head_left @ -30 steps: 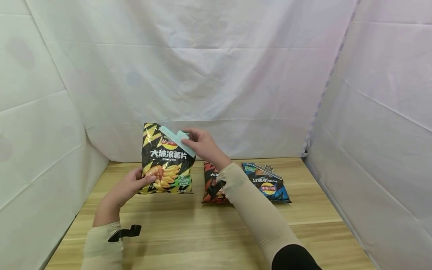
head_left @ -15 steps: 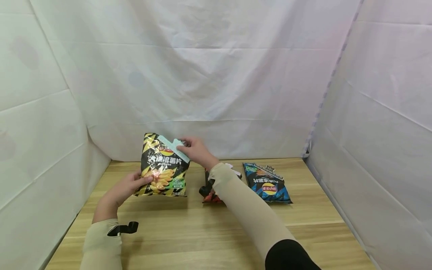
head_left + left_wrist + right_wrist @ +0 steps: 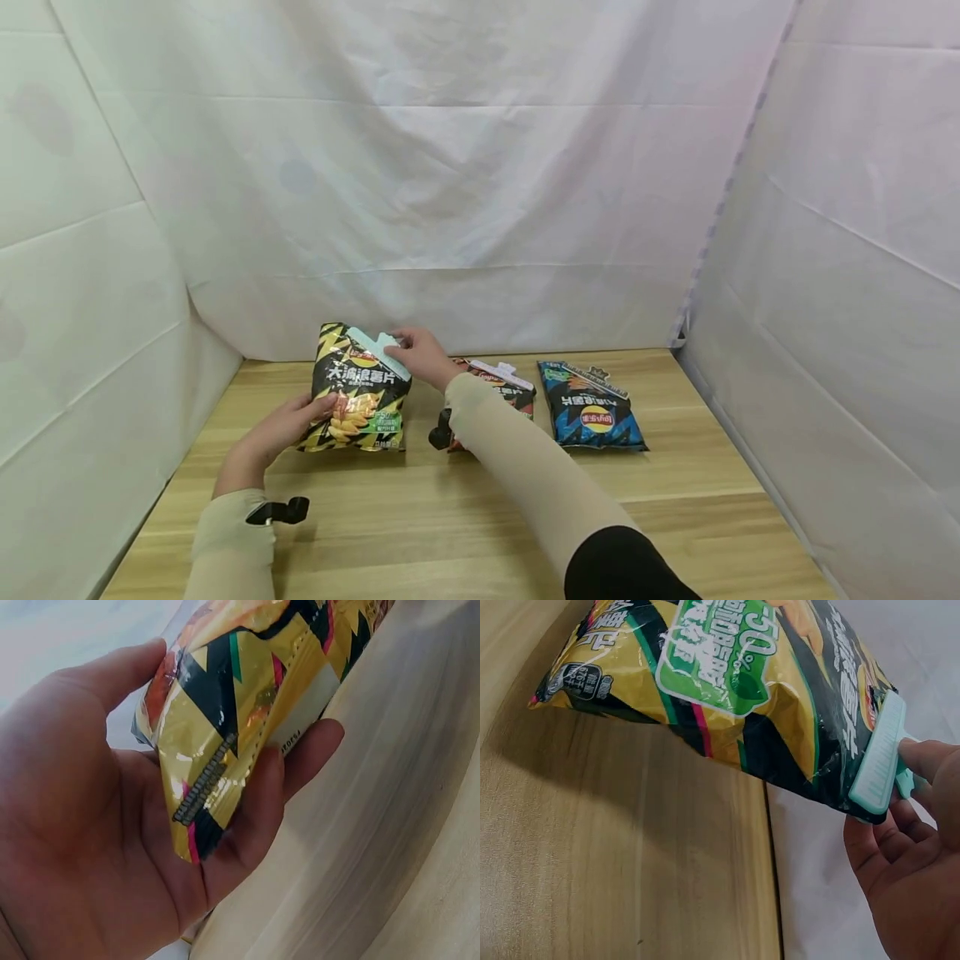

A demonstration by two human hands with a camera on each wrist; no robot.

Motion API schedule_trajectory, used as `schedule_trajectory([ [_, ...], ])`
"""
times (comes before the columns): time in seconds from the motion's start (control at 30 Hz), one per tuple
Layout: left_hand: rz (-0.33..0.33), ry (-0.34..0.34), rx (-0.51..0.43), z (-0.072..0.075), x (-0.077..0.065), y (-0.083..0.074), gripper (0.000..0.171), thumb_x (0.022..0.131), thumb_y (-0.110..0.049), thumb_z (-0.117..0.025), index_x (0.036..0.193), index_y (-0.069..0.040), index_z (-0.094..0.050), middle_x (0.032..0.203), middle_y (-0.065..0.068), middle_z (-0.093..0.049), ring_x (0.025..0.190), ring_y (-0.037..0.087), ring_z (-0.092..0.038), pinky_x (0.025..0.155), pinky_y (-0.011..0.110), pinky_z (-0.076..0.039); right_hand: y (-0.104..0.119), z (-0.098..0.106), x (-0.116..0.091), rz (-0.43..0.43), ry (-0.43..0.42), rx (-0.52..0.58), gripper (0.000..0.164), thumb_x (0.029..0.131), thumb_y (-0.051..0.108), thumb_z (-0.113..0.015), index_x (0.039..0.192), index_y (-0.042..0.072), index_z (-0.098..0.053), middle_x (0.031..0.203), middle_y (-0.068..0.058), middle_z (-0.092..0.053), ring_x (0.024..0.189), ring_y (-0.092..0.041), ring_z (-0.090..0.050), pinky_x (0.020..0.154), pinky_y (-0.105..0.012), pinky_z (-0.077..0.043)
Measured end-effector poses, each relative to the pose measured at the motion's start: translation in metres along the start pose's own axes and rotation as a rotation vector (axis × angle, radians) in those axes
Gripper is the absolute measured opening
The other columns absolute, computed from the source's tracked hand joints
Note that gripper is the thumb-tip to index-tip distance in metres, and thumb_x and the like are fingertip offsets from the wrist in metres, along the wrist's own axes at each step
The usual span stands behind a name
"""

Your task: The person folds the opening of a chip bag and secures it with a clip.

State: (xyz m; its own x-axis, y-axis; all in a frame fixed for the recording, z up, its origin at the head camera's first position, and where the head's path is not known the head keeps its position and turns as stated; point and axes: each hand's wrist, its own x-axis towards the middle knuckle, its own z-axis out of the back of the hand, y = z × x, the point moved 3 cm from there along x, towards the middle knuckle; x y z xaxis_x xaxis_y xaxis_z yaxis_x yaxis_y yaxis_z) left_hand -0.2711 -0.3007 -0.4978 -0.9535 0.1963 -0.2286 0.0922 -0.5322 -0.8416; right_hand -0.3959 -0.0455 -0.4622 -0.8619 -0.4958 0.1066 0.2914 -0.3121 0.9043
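A yellow-and-black potato chip bag [image 3: 358, 400] is tilted over the left part of the table, its lower edge close above the wood. My left hand [image 3: 285, 427] grips its lower left side, thumb on the front; in the left wrist view the fingers of my left hand [image 3: 112, 817] curl behind the bag's corner [image 3: 217, 727]. A mint-green bag clip [image 3: 378, 353] sits slantwise across the upper right corner. My right hand [image 3: 426, 357] pinches the clip's handle; the right wrist view has thumb and fingers at the green clip [image 3: 879, 757].
To the right lies a red chip bag [image 3: 519, 400] with a white clip [image 3: 501, 374], partly hidden by the right forearm. Further right is a blue chip bag [image 3: 592, 421] with a grey clip [image 3: 596, 382]. White cloth walls [image 3: 480, 192] border the wooden table [image 3: 420, 525].
Both hands have lowered the yellow-and-black chip bag toward the table, the right hand also shifting left. More of the red bag and its white clip shows now.
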Motion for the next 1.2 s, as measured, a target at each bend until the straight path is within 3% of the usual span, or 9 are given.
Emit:
schedule_trajectory([
  [0.17, 0.019, -0.001, -0.016, -0.001, 0.001, 0.004, 0.094, 0.116, -0.063, -0.041, 0.171, 0.011, -0.019, 0.168, 0.038, -0.037, 0.157, 0.059, -0.031, 0.121, 0.074, -0.034, -0.005, -0.004, 0.001, 0.004, -0.012, -0.010, 0.043, 0.113, 0.025, -0.069, 0.155, 0.014, -0.066, 0.120, 0.000, -0.068, 0.093, -0.014, -0.057, 0.079, -0.037, -0.046],
  [0.4, 0.094, -0.019, 0.031, -0.004, 0.001, 0.007, 0.102, 0.113, -0.070, -0.042, 0.169, 0.012, -0.023, 0.168, 0.039, -0.036, 0.156, 0.057, -0.034, 0.120, 0.071, -0.036, -0.019, -0.017, 0.006, -0.010, -0.052, -0.064, 0.039, 0.111, 0.021, -0.073, 0.145, 0.004, -0.068, 0.091, -0.004, -0.062, 0.070, -0.015, -0.048, 0.066, -0.033, -0.044],
  [0.47, 0.111, -0.016, 0.061, -0.006, 0.001, 0.007, 0.101, 0.113, -0.070, -0.042, 0.168, 0.014, -0.025, 0.168, 0.040, -0.034, 0.156, 0.059, -0.034, 0.120, 0.071, -0.037, -0.025, -0.020, 0.006, -0.013, -0.051, -0.094, 0.038, 0.110, 0.021, -0.073, 0.143, 0.003, -0.068, 0.092, -0.005, -0.062, 0.071, -0.015, -0.049, 0.068, -0.034, -0.045],
  [0.67, 0.101, 0.019, 0.151, -0.012, 0.003, 0.004, 0.090, 0.118, -0.058, -0.041, 0.160, 0.021, -0.034, 0.160, 0.044, -0.042, 0.148, 0.060, -0.044, 0.114, 0.068, -0.044, -0.046, -0.027, 0.009, -0.007, -0.051, -0.209, 0.035, 0.109, 0.021, -0.075, 0.141, 0.006, -0.073, 0.126, -0.008, -0.073, 0.099, -0.015, -0.068, 0.081, -0.039, -0.058],
  [0.83, 0.118, -0.007, 0.254, -0.013, 0.002, 0.003, 0.084, 0.119, -0.052, -0.041, 0.151, 0.025, -0.044, 0.151, 0.046, -0.051, 0.142, 0.062, -0.049, 0.112, 0.069, -0.046, -0.052, -0.034, 0.010, -0.018, 0.027, -0.293, 0.037, 0.111, 0.015, -0.067, 0.147, 0.004, -0.070, 0.149, -0.013, -0.067, 0.117, -0.023, -0.071, 0.081, -0.038, -0.058],
  [0.9, 0.132, -0.023, 0.304, -0.013, 0.002, 0.004, 0.085, 0.118, -0.053, -0.042, 0.149, 0.026, -0.045, 0.149, 0.048, -0.050, 0.141, 0.064, -0.048, 0.112, 0.069, -0.046, -0.050, -0.037, 0.008, -0.034, 0.062, -0.336, 0.040, 0.113, 0.013, -0.062, 0.151, 0.003, -0.067, 0.155, -0.014, -0.064, 0.124, -0.026, -0.070, 0.083, -0.038, -0.056],
  [0.97, 0.146, -0.036, 0.343, -0.014, 0.002, 0.004, 0.087, 0.118, -0.054, -0.042, 0.147, 0.028, -0.046, 0.148, 0.049, -0.050, 0.140, 0.066, -0.048, 0.111, 0.070, -0.047, -0.048, -0.038, 0.006, -0.062, 0.090, -0.365, 0.042, 0.114, 0.013, -0.058, 0.154, 0.003, -0.063, 0.157, -0.015, -0.062, 0.114, -0.024, -0.073, 0.082, -0.039, -0.054],
  [1.1, 0.163, -0.049, 0.379, -0.016, 0.001, 0.000, 0.087, 0.117, -0.055, -0.043, 0.143, 0.027, -0.050, 0.145, 0.049, -0.053, 0.136, 0.065, -0.053, 0.108, 0.068, -0.049, -0.051, -0.040, 0.004, -0.127, 0.111, -0.393, 0.048, 0.116, 0.019, -0.057, 0.162, 0.006, -0.055, 0.161, -0.013, -0.059, 0.112, -0.026, -0.072, 0.087, -0.041, -0.051],
  [1.2, 0.172, -0.056, 0.386, -0.017, -0.001, -0.002, 0.086, 0.116, -0.055, -0.044, 0.142, 0.027, -0.052, 0.144, 0.048, -0.054, 0.134, 0.064, -0.055, 0.106, 0.067, -0.051, -0.058, -0.042, 0.006, -0.149, 0.116, -0.398, 0.054, 0.115, 0.022, -0.058, 0.166, 0.007, -0.049, 0.165, -0.011, -0.055, 0.133, -0.030, -0.066, 0.091, -0.040, -0.052],
])
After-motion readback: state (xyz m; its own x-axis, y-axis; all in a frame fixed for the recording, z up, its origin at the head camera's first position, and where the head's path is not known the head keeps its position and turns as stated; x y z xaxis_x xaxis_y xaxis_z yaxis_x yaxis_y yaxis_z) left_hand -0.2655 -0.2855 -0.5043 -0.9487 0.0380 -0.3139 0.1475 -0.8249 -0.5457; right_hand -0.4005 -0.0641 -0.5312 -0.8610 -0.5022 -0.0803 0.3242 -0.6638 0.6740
